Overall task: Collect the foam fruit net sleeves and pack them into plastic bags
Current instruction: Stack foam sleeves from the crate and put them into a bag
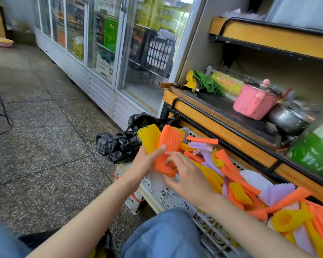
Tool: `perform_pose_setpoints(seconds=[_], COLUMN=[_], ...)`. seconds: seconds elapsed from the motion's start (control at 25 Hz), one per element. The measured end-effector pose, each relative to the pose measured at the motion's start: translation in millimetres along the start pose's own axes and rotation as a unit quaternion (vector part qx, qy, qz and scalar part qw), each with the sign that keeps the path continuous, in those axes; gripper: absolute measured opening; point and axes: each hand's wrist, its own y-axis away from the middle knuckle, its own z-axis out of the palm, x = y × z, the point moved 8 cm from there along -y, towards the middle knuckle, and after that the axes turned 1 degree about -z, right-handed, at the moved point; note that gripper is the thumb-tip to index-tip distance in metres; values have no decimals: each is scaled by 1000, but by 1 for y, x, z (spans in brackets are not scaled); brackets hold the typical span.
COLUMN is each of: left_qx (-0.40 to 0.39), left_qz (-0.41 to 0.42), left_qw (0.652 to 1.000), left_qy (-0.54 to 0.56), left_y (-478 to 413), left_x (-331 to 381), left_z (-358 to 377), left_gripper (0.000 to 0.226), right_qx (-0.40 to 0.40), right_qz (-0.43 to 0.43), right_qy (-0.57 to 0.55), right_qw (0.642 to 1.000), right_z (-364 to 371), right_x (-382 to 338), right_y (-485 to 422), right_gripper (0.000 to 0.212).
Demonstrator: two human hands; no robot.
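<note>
Speckled stone floor (45,146) spreads open from 7 to 11 o'clock. At 3 o'clock runs the wood-edged, black-railed counter (222,131). Against it our white lattice crate (175,200) brims with ribbed foam sleeves (237,179). A crumpled black bag (117,144) sits at its 10 o'clock corner. Our left hand (147,161) grips a yellow sleeve (149,138) and an orange sleeve (170,142); our right hand (186,175) pinches the orange one's lower end.

Sleeves (171,140) look like matt ribbed foam, black bag (119,144) is glossy crinkly plastic, crate (175,200) white plastic lattice, pot (287,121) shiny metal, floor (45,146) speckled stone.
</note>
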Motion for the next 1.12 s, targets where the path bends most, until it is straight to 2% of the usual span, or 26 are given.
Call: perform_pose_setpoints(seconds=[0.08, 0.16, 0.28, 0.36, 0.52, 0.64, 0.76, 0.88, 1.0, 1.12], left_qx=[75, 111, 131, 137, 141, 129, 114, 116, 111, 141], left_qz=[17, 10, -16, -33, -47, -60, -84, -98, -93, -80], left_qw=[996, 992, 990, 989, 988, 989, 990, 988, 989, 986], left_qy=[-37, -59, -56, -55, -40, -34, -23, -27, -19, -25], left_y=[0, -3, -4, -4, -4, -4, -4, -5, -7, -6], left_x=[-3, -13, -33, -44, -59, -67, -75, -77, -73, -63], left_z=[-20, -39, -62, -71, -84, -92, -95, -96, -84, -76], left_gripper=[62, 55, 55, 54, 50, 44, 44, 39, 24, 30], right_qx=[-29, -52, -16, -5, -77, -94, -79, -9, 101, 134], right_qz=[-29, -14, 75, 123, 226, 271, 272, 255, 220, 132], right_qy=[-26, -51, -89, -67, -18, 20, 74, 87, 31, -8], right_qw=[999, 997, 993, 990, 971, 958, 956, 963, 970, 982], right_z=[13, 23, 32, 44, 85, 101, 96, 72, 38, 18], right_x=[-6, 1, 40, 73, 134, 160, 165, 150, 124, 83], right_y=[3, 5, -4, -14, -29, -34, -42, -57, -63, -55], right_gripper=[30, 36, 49, 58, 70, 62, 42, 36, 38, 36])
